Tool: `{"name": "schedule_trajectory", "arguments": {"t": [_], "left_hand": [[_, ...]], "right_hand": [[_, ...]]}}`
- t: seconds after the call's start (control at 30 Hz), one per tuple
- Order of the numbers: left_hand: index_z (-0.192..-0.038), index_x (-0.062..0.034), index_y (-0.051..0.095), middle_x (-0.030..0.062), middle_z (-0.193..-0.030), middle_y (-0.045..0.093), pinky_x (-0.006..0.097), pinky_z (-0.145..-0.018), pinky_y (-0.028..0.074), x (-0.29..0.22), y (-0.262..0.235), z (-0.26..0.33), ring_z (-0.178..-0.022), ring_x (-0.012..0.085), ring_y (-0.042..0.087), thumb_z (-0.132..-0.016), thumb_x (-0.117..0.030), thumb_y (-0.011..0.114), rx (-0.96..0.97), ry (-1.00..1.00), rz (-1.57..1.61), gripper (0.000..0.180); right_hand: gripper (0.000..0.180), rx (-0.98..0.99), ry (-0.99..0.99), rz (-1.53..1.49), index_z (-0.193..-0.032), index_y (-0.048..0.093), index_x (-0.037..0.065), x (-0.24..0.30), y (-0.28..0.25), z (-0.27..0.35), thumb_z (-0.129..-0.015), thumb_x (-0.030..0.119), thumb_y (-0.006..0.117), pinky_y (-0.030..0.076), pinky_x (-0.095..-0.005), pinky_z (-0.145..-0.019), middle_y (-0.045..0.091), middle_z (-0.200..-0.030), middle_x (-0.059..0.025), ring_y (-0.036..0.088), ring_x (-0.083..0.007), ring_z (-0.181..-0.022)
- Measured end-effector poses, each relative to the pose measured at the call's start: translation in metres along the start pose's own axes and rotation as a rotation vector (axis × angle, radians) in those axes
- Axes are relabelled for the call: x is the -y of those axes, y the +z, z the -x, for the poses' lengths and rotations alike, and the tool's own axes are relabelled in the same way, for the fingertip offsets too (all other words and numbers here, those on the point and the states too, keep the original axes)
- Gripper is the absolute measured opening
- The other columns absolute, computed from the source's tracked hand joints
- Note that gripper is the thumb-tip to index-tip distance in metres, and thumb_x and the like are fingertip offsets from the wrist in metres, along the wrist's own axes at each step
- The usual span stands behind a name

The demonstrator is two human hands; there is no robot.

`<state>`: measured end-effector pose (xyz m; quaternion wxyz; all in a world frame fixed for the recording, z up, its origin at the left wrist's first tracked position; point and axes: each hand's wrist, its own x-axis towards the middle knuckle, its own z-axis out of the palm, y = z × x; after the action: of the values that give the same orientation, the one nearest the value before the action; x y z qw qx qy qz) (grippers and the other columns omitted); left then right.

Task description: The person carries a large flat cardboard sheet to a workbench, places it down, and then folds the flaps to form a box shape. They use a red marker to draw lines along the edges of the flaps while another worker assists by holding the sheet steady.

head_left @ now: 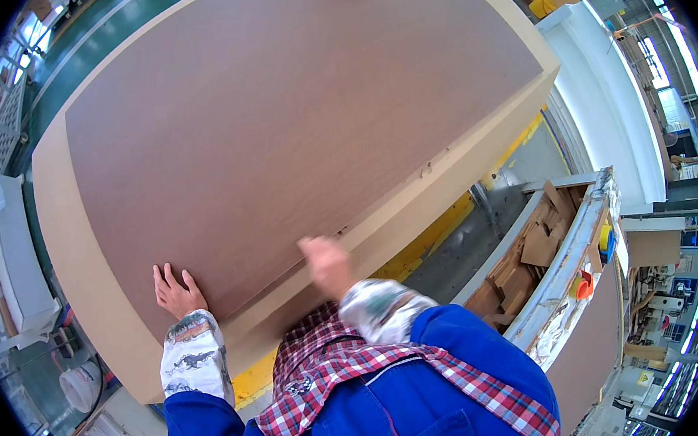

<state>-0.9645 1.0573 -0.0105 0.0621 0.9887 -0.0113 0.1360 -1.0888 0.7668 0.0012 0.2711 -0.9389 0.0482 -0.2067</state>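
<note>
- The left hand (176, 291) lies flat, fingers spread wide, on the near corner of the large reddish-brown wood-veneer sheet (290, 115); it presses rather than grips.
- The right hand (327, 263) sits at the sheet's near edge, but it is blurred, so I cannot tell whether its fingers are open or pinching the edge.
- The veneer sheet rests on top of a thick pale tan stack of boards (79, 266), covering most of it and leaving a bare margin along the left and near sides.
- Judged from this, the step in hand looks like squaring or sliding the top sheet on the stack; any further shift would call for even pressure from both palms, so that the thin sheet moves without buckling.
- To the right, a long grey trough-like bin of brown cardboard and wood offcuts (534, 243) stands close by, with orange and yellow-blue objects on its rim.
- A white bucket (81, 384) stands on the floor at lower left.
- A yellow floor line (441, 226) runs beneath the stack's near edge.
- The bin leaves little room on the right side.
</note>
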Motion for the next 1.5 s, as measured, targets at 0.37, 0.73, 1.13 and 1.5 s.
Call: {"name": "schedule_trajectory", "arguments": {"t": [0.37, 0.73, 1.13, 1.5], "left_hand": [[-0.122, -0.0097, 0.047, 0.0115, -0.136, 0.036, 0.043, -0.099, 0.026, 0.001, 0.000, 0.001, -0.121, 0.0283, 0.036, -0.086, -0.031, 0.047, -0.033, 0.047, 0.006, 0.041], [-0.126, -0.0108, 0.042, 0.0115, -0.138, 0.032, 0.046, -0.102, 0.022, 0.006, 0.007, 0.001, -0.126, 0.0293, 0.030, -0.089, -0.037, 0.041, 0.055, 0.022, 0.064, 0.046], [-0.123, -0.0146, 0.047, 0.0104, -0.137, 0.034, 0.043, -0.098, 0.026, 0.122, -0.006, -0.060, -0.118, 0.0277, 0.038, -0.085, -0.029, 0.050, 0.069, 0.393, 0.181, 0.040], [-0.122, -0.0127, 0.048, 0.0096, -0.138, 0.034, 0.044, -0.099, 0.024, 0.119, -0.006, -0.059, -0.118, 0.0273, 0.038, -0.085, -0.026, 0.049, 0.095, 0.365, 0.195, 0.039]], "right_hand": [[0.011, -0.217, 0.278, 0.206, -0.092, 0.058, 0.005, -0.088, -0.066, -0.032, -0.087, 0.011, 0.049, 0.042, -0.0391, -0.062, 0.050, -0.074, -0.0103, 0.051, -0.0274, -0.071], [0.023, -0.081, 0.131, 0.032, -0.100, 0.059, 0.006, 0.109, 0.063, 0.028, -0.078, 0.005, 0.052, 0.047, -0.0330, -0.063, 0.054, -0.077, -0.0075, 0.056, -0.0233, -0.074], [0.017, -0.401, 0.504, 0.214, -0.095, 0.064, 0.011, 0.011, 0.005, 0.006, -0.081, 0.019, 0.058, 0.045, -0.0384, -0.063, 0.055, -0.077, -0.0092, 0.055, -0.0282, -0.073], [0.025, -0.075, -0.030, 0.177, -0.095, 0.061, 0.011, 0.114, 0.067, 0.022, -0.072, 0.006, 0.053, 0.047, -0.0330, -0.063, 0.057, -0.080, -0.0061, 0.056, -0.0232, -0.075]]}}
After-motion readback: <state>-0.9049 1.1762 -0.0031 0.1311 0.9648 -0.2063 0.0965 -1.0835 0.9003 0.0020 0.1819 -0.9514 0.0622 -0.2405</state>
